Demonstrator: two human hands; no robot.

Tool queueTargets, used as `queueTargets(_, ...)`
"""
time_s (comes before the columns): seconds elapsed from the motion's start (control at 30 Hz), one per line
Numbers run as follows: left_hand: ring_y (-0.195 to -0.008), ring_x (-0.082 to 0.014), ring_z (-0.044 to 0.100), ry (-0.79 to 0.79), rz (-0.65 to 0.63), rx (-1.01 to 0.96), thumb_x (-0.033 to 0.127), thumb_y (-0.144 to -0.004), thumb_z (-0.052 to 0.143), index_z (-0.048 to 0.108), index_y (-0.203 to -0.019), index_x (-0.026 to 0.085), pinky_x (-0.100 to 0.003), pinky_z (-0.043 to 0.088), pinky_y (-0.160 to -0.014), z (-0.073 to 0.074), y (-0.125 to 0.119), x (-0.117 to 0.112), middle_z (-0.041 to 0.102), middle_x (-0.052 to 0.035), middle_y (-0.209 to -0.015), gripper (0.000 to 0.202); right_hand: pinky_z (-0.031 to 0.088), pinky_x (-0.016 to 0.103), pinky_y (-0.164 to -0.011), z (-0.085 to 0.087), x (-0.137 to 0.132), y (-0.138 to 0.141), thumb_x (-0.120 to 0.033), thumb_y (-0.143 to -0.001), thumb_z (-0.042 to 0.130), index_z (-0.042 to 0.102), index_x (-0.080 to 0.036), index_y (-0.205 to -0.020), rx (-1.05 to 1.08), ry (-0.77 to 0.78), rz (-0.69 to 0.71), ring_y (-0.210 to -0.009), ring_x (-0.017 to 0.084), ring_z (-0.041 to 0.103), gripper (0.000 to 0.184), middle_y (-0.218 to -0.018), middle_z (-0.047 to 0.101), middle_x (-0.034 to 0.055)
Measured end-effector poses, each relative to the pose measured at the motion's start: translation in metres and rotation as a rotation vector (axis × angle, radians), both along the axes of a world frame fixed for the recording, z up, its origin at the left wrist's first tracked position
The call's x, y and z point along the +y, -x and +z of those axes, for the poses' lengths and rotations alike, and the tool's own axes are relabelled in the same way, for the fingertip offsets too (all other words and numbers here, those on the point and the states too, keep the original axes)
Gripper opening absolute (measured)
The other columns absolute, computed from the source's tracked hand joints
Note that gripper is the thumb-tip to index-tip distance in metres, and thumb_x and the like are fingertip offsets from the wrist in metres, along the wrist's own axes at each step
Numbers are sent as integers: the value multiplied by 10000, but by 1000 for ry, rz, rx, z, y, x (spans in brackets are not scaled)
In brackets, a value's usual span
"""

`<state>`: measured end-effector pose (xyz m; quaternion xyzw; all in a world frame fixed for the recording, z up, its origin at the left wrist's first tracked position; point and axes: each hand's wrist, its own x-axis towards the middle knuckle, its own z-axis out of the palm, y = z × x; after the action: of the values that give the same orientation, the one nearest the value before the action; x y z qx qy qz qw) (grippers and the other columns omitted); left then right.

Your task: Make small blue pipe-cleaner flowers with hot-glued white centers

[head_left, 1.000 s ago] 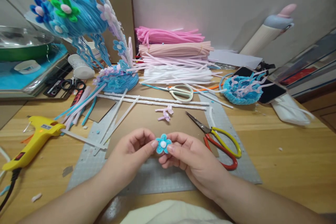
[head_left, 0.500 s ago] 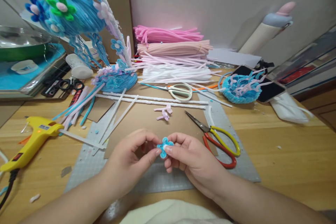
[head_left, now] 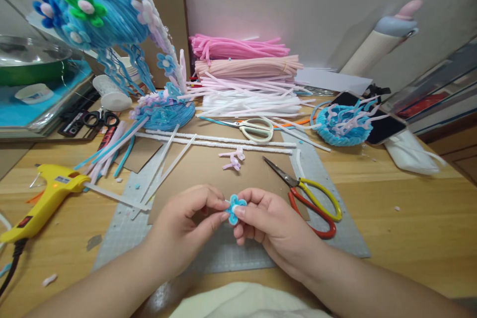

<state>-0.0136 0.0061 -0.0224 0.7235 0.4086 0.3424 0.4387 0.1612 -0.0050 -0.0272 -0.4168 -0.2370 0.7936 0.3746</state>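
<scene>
A small blue pipe-cleaner flower (head_left: 234, 207) with a white centre is pinched between both hands above the grey cutting mat (head_left: 328, 238). My left hand (head_left: 186, 226) grips its left side with thumb and fingertips closed. My right hand (head_left: 270, 226) pinches its right side. The flower is turned partly edge-on, so its white centre is mostly hidden. A brown card sheet (head_left: 208, 171) lies just beyond my fingers.
Yellow-and-red scissors (head_left: 311, 198) lie right of my hands, a yellow glue gun (head_left: 44, 198) at the left. Behind are pale scissors (head_left: 253, 130), stacked pink and white pipe cleaners (head_left: 246, 77), a tall blue pipe-cleaner figure (head_left: 112, 25) and a blue woven nest (head_left: 343, 126).
The flower has been turned from facing up to partly edge-on, and both hands closed in a little around it. Nothing else on the table moved.
</scene>
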Motion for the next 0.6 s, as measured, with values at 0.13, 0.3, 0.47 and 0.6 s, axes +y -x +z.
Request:
queueTargets(0.13, -723, -134, 627, -55, 3, 18, 95, -813, 599, 620, -782, 177, -257, 488, -675, 0, 0, 1, 666, -15, -752, 90, 491, 216, -529, -1, 0, 0, -315, -650, 786, 569, -133, -794, 7, 1, -1, -521, 80, 569, 318, -633, 609, -20)
queueTargets(0.3, -724, -140, 623, -61, 4, 20, 103, -812, 599, 615, -786, 174, -262, 483, -671, 0, -3, 3, 665, -22, -749, 77, 476, 216, -548, -2, 0, 0, -313, -661, 778, 576, -146, -817, 10, -12, -11, -551, 79, 556, 305, -674, 600, -22)
queueTargets(0.47, -757, -150, 608, 18, -39, 13, 140, -841, 561, 618, -825, 173, -276, 467, -698, 5, -2, 0, 662, -28, -776, 68, 418, 209, -556, -1, 1, 0, -282, -661, 775, 582, -163, -844, -23, -101, -67, -578, 69, 496, 291, -756, 597, -18)
queueTargets(0.6, -745, -150, 586, 181, 10, -49, 208, -857, 546, 596, -760, 179, -274, 458, -690, 5, -1, -2, 632, -19, -758, 113, 366, 208, -527, 0, 2, -1, -292, -707, 733, 605, -163, -840, -80, -125, -57, -554, 64, 443, 226, -718, 561, -30)
